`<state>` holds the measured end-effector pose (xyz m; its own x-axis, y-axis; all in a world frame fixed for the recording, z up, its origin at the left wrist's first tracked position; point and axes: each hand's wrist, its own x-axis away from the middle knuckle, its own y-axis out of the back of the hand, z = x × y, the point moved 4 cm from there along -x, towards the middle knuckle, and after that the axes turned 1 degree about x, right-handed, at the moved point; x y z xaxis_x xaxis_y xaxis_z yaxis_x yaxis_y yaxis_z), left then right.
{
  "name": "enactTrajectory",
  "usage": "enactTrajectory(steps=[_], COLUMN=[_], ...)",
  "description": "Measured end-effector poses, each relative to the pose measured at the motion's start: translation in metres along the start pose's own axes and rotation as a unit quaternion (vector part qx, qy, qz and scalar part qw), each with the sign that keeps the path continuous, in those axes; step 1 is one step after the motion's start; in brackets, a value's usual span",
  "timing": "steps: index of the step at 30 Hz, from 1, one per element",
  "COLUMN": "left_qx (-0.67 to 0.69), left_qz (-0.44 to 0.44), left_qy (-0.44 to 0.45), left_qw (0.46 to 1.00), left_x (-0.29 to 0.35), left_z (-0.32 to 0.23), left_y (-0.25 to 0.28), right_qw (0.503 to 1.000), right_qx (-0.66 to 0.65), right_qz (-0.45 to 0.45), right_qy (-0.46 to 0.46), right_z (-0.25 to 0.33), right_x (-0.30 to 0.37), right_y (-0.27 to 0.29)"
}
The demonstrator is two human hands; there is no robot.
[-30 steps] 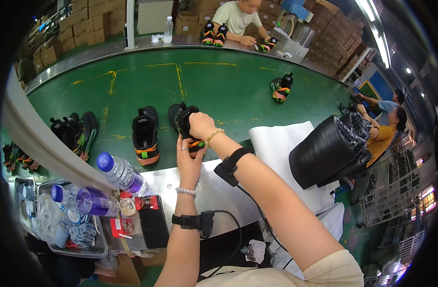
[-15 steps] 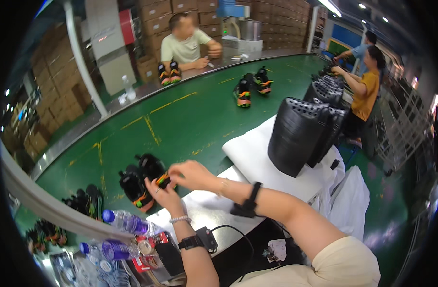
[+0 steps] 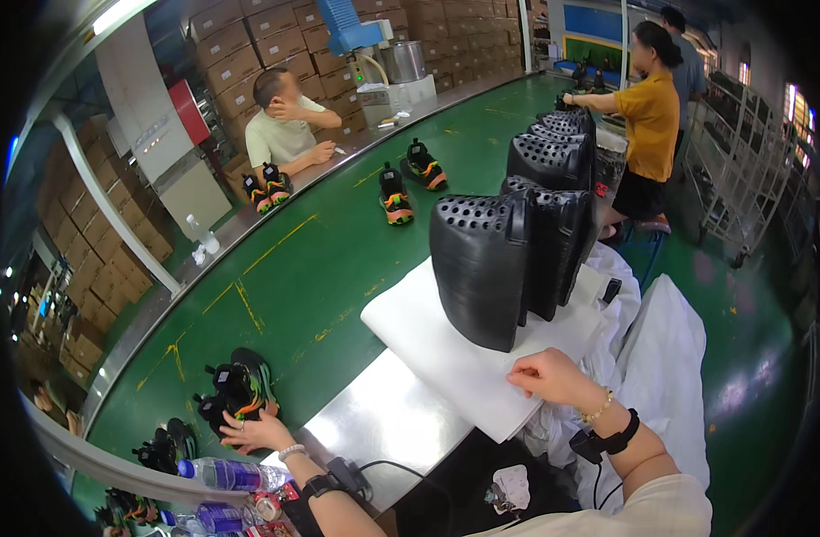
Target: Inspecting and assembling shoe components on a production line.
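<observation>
My left hand (image 3: 253, 433) rests against a pair of black sneakers (image 3: 237, 383) with orange and green trim, its fingers spread over their near side. The shoes stand close together on the green conveyor belt (image 3: 285, 300). Over the stack of white paper sheets (image 3: 419, 327), my right hand (image 3: 550, 376) is closed with its fingers curled down. Whether anything is pinched in those fingers is hidden. Just beyond that hand, curved black plastic shoe inserts with round holes (image 3: 478, 268) stand upright in a row on the paper.
Two more sneakers (image 3: 395, 197) stand farther along the belt, and another pair (image 3: 267, 188) is before a seated person (image 3: 289, 134). A person in orange (image 3: 652, 125) works at far right. Bottles (image 3: 231, 474) lie by the curved rail (image 3: 159, 452). A metal tabletop (image 3: 365, 416) is near me.
My right hand has left the shoes and moved right to the paper. My left hand has shifted lower left with the shoes, which are now turned. The view has swung right.
</observation>
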<state>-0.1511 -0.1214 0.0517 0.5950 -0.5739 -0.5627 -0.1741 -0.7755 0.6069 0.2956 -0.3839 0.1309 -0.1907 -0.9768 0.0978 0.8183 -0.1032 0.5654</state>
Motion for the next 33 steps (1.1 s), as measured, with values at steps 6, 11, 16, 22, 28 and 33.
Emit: enactTrajectory(steps=[6,11,16,22,28,33], left_qx=[0.264,0.345,0.19,0.056,-0.142,-0.011], left_qz=[0.028,0.148,0.393,0.405,0.425,0.419], left_qy=[-0.214,-0.459,-0.547,-0.595,-0.623,-0.572], left_qw=[0.94,0.805,0.714,0.692,0.641,0.705], left_x=[-0.003,0.019,0.063,0.109,0.162,0.154], left_z=[-0.149,-0.347,-0.466,-0.523,-0.563,-0.614], left_y=[0.055,0.033,-0.072,-0.219,-0.301,-0.32], right_qw=[0.998,0.994,0.998,1.0,0.999,0.984], right_qx=[0.004,-0.015,0.018,-0.005,0.026,0.161], right_qz=[0.002,0.061,0.06,0.02,-0.024,-0.028], right_qy=[-0.064,-0.085,-0.022,-0.003,-0.013,0.076], right_z=[-0.039,-0.052,-0.052,-0.061,-0.061,-0.068], right_x=[-0.012,-0.02,-0.018,-0.017,-0.016,-0.02], right_y=[0.026,0.023,0.023,0.009,0.007,0.0])
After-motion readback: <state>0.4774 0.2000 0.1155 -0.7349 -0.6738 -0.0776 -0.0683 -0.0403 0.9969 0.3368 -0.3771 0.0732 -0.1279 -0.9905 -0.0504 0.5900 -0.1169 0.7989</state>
